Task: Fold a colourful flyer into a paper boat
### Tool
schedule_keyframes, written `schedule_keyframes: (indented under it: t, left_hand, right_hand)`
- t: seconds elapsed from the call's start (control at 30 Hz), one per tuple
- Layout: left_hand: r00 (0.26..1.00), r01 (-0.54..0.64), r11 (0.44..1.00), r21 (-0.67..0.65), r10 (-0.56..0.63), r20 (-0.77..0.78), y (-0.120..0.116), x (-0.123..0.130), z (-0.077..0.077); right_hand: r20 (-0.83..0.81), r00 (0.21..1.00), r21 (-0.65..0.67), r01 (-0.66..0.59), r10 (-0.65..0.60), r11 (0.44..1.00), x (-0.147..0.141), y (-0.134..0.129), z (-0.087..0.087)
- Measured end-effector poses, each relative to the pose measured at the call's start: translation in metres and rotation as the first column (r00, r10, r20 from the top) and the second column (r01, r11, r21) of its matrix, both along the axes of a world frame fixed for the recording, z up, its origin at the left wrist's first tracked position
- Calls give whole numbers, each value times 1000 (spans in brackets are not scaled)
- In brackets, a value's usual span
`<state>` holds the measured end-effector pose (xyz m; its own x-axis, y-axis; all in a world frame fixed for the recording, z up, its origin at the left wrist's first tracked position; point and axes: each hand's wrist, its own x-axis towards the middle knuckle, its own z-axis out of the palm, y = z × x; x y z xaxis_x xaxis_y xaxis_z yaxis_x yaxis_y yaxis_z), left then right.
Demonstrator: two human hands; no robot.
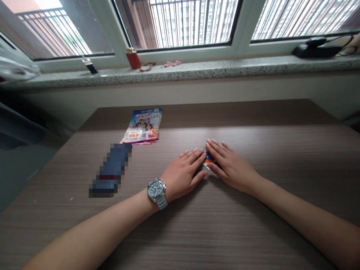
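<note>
A small piece of colourful printed paper (208,159), showing blue, orange and white, lies on the brown wooden table (174,232). Both hands cover most of it, so its full shape is hidden. My left hand (184,172), with a silver watch (156,189) on the wrist, rests flat over its left part, fingers extended. From the other side my right hand (232,165) lies flat with outstretched fingers, its thumb and index finger at the paper's right edge. Neither hand has its fingers wrapped round anything.
A stack of printed flyers (144,125) lies at the back left of the table. In front of it is a dark blue pixelated object (114,168). On the granite windowsill (202,71) stand a red container (133,59) and a black device with a cable (316,49).
</note>
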<state>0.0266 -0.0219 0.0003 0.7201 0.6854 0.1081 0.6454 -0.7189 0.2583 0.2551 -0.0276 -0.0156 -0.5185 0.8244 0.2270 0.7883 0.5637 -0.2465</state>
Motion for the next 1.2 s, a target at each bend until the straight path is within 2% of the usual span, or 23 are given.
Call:
schedule_keyframes:
  t: [0.2, 0.47, 0.73, 1.03, 1.2]
  left_hand:
    - [1000, 2, 1000, 7, -2, -6, -3, 0, 2]
    - [999, -20, 999, -32, 20, -25, -3, -5, 4]
    - [996, -79, 997, 0, 79, -45, -9, -7, 7]
    - [995, -88, 996, 13, 89, -44, -11, -7, 8]
    - [993, -101, 995, 28, 102, -51, -13, -4, 10]
  right_hand:
    - [89, 995, -48, -29, 34, 998, 0, -2, -4]
    - [105, 994, -59, -1, 7, 998, 0, -3, -4]
    - [97, 995, -59, 0, 5, 998, 0, -3, -4]
    - [120, 988, -41, 107, -101, 993, 29, -11, -11]
    - [133, 985, -33, 114, -108, 993, 31, -11, -11]
